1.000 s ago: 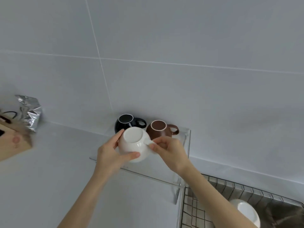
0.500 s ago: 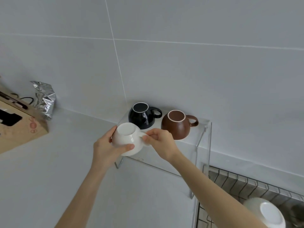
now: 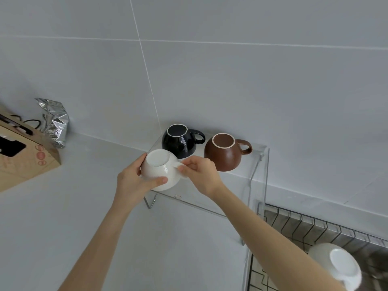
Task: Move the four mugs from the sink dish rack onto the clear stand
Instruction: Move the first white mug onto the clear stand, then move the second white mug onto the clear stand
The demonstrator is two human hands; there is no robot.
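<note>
White mug (image 3: 158, 170), inverted, mid-frame over stand (image 3: 255, 162) front-left corner. Left hand (image 3: 132, 183) cups its body; right hand (image 3: 199, 175) pinches the handle. Lower rim flat (clear of black mug (image 3: 178, 141)), then release.

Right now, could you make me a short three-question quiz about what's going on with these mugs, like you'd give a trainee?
1. True or false: the black mug and the brown mug stand upside down on the clear stand.
2. How many mugs are left in the dish rack? A) none B) one C) two
3. Fill in: the left hand cups the body of the white mug, while the right hand pinches its ____.

Key
1. True; their bases face up.
2. B; one second white mug lies in it.
3. Handle.
</note>
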